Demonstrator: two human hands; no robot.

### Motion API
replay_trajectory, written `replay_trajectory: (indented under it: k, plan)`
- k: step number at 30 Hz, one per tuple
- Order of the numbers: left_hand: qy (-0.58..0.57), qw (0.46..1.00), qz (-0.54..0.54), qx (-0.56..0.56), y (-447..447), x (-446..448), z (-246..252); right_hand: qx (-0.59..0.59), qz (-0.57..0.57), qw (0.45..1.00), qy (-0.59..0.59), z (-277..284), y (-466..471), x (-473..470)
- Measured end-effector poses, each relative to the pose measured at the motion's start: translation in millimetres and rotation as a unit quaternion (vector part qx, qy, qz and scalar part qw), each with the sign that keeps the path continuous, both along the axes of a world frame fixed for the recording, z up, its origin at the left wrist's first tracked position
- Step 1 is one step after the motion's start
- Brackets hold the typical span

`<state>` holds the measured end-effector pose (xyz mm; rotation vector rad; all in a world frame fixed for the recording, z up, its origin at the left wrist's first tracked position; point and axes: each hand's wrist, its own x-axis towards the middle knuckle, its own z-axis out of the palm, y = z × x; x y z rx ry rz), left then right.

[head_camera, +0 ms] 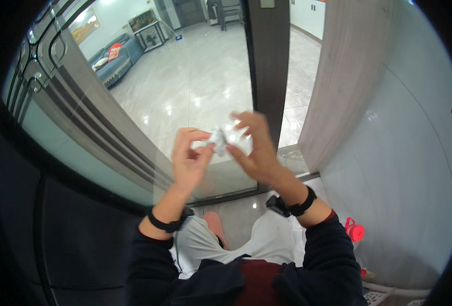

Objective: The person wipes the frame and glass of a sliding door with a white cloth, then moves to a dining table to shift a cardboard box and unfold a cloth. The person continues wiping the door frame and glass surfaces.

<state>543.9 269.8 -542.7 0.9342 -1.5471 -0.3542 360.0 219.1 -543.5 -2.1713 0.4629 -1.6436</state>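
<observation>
A small, blurred whitish object point(219, 140) is between my hands, held up in front of a glass door; its exact kind cannot be told. My left hand point(191, 155) pinches its left side between thumb and fingers. My right hand point(254, 147) has the thumb against or close to the object's right edge, while its fingers are raised and spread, blurred by motion. Each wrist wears a black strap, and a small black device point(278, 205) sits on the right one.
The glass door panel point(226, 178) with a dark frame point(268, 84) stands before me. Through it show a tiled floor and a blue sofa point(121, 61). At my right are a grey wall panel point(394, 153) and a container with a red cap point(356, 232). A pink slipper point(214, 225) is below.
</observation>
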Motion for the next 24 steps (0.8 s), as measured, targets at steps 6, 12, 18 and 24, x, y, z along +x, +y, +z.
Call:
replay_trajectory:
  k: [6, 12, 18, 24]
  plan:
    - [0.095, 0.985, -0.136, 0.053, -21.0, -40.4, -14.3, -0.047, -0.023, 0.998, -0.041, 23.0, -17.6, -29.9]
    - [-0.181, 0.973, 0.128, -0.054, -16.6, 13.1, -48.1, -0.296, -0.313, 0.895, -0.118, 149.4, -89.6, -62.6]
    - [-0.225, 0.906, 0.352, -0.070, -1.7, 70.5, -74.1, -0.358, -0.333, 0.872, 0.006, 100.9, -109.5, -40.5]
    - [-0.241, 0.869, 0.432, -0.036, -1.9, 109.5, -81.1, -0.298, -0.231, 0.912, 0.162, -37.8, -65.3, -50.7]
